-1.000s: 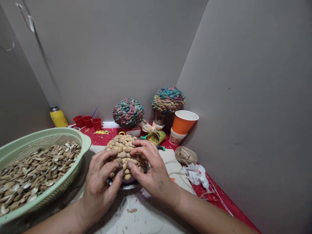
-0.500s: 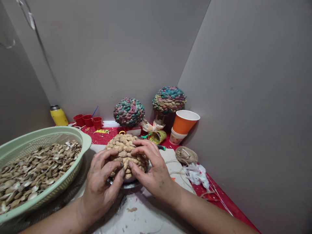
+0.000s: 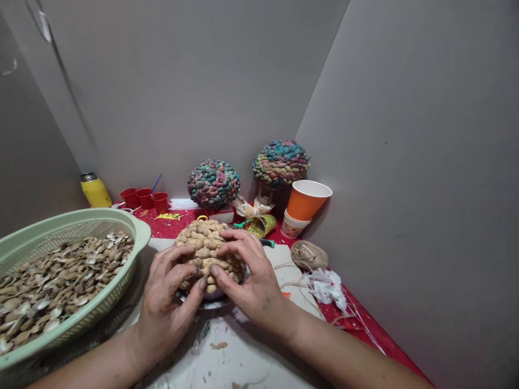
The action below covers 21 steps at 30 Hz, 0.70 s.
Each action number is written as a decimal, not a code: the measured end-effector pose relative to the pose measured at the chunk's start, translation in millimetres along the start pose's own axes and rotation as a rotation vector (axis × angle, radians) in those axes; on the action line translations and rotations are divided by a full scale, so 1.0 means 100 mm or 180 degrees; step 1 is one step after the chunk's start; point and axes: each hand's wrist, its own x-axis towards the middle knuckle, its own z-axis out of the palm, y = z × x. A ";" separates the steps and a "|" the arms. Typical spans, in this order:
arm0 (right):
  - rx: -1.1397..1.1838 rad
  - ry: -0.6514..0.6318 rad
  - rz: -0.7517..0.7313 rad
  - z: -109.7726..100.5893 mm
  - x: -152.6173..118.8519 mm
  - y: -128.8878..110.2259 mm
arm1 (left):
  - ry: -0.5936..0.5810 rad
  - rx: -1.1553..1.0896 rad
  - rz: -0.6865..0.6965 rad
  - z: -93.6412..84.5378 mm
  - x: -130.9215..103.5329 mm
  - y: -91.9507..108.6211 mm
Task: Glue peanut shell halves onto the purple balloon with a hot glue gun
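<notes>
A ball covered in tan peanut shells (image 3: 206, 246) sits in a shiny metal bowl (image 3: 214, 304) in front of me. My left hand (image 3: 172, 289) is on the ball's left side, its fingers bent and the thumb and fingertips touching the shells near the lower front. On the right side, my right hand (image 3: 251, 273) rests with its fingers curved over the shells and its thumb pressed on the front. Both hands grip the ball between them. A bit of purple surface shows below the shells.
A green basket (image 3: 140, 232) of shells stands left. Behind are a yellow bottle (image 3: 96, 192), red cups (image 3: 161, 202), two colourful shell balls (image 3: 214, 183) and an orange cup (image 3: 306, 201). Twine (image 3: 308, 255) and crumpled white plastic (image 3: 327, 287) lie right.
The whole view has shifted very slightly. Both hands stay on the shell ball, with only a tiny movement of the right thumb.
</notes>
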 end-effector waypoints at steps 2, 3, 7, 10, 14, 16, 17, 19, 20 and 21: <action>0.0001 0.0002 0.0005 0.00 0.00 0.01 | 0.0002 -0.0007 0.0000 0.00 0.00 0.00; 0.0006 0.0001 -0.0001 0.00 0.00 0.01 | 0.0006 -0.0018 -0.0002 0.00 0.00 0.00; 0.0054 -0.0019 -0.0050 -0.01 0.00 0.02 | -0.0001 -0.0068 0.0019 0.01 0.00 -0.01; 0.0069 -0.0029 -0.0089 -0.04 0.00 0.02 | -0.0034 -0.0096 0.0042 0.00 0.00 -0.02; 0.0116 -0.0072 -0.0113 -0.06 0.02 0.04 | -0.0041 -0.0139 0.0039 -0.01 0.00 -0.02; 0.0138 -0.0090 -0.0118 -0.07 0.02 0.05 | -0.0036 -0.0127 0.0042 -0.02 0.00 -0.02; 0.0149 -0.0092 -0.0122 -0.08 0.03 0.06 | -0.0035 -0.0125 0.0035 -0.02 0.00 -0.02; 0.0174 -0.0088 -0.0126 -0.08 0.03 0.06 | -0.0022 -0.0145 -0.0011 -0.03 -0.01 -0.02; 0.0187 -0.0087 -0.0123 -0.08 0.03 0.06 | -0.0011 -0.0165 -0.0047 -0.03 -0.01 -0.02; 0.0197 -0.0082 -0.0118 -0.08 0.03 0.07 | 0.0011 -0.0183 -0.0076 -0.04 -0.01 -0.02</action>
